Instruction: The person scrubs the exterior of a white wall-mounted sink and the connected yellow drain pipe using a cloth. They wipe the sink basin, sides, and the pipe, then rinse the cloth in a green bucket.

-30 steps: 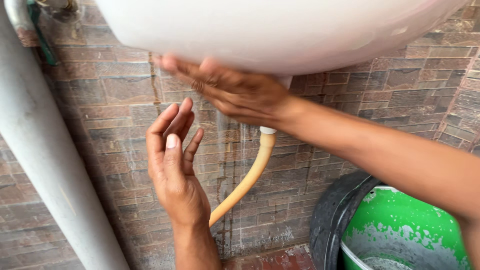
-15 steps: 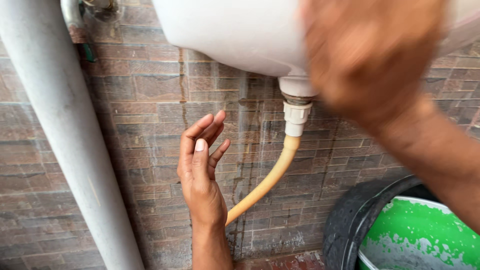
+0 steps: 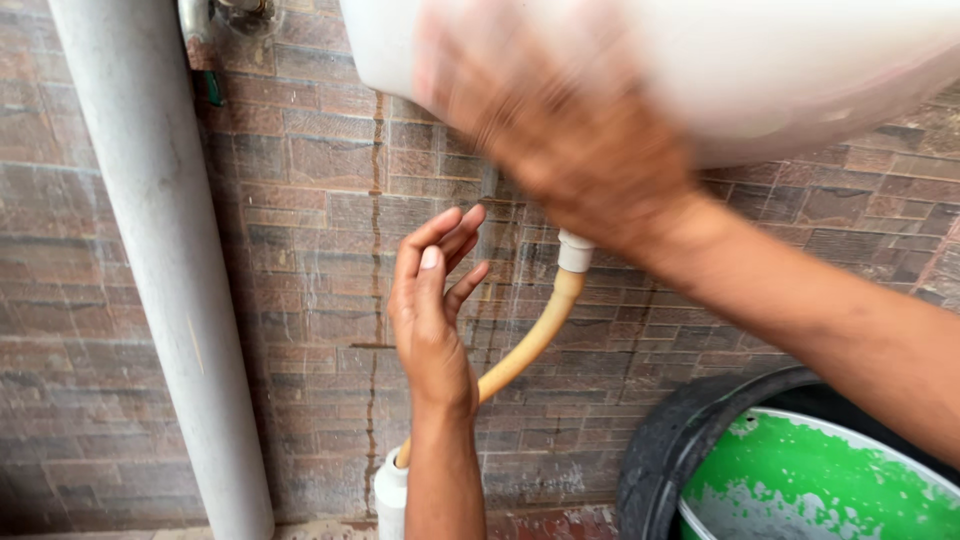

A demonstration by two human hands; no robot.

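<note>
A white basin point(image 3: 800, 70) hangs on the brick-patterned wall at the top of the view. My right hand point(image 3: 560, 140), blurred by motion, lies flat against the basin's underside with fingers spread, holding nothing. It hides the drain fitting above the white coupling point(image 3: 574, 250). From that coupling a yellow-tan hose point(image 3: 530, 345) curves down left to a white pipe stub point(image 3: 390, 495). My left hand point(image 3: 432, 310) is raised in front of the hose, palm open, fingers upright and slightly apart, touching nothing.
A thick grey pipe point(image 3: 165, 260) runs down the wall at left. A thin metal pipe with a fitting point(image 3: 200, 25) sits at the top left. A green bucket point(image 3: 830, 480) inside a black tyre-like ring point(image 3: 680, 440) stands at the bottom right.
My right hand swept from the right side of the basin leftward across its underside, now covering the drain fitting. The left hand stayed raised and open. The view shifted slightly.
</note>
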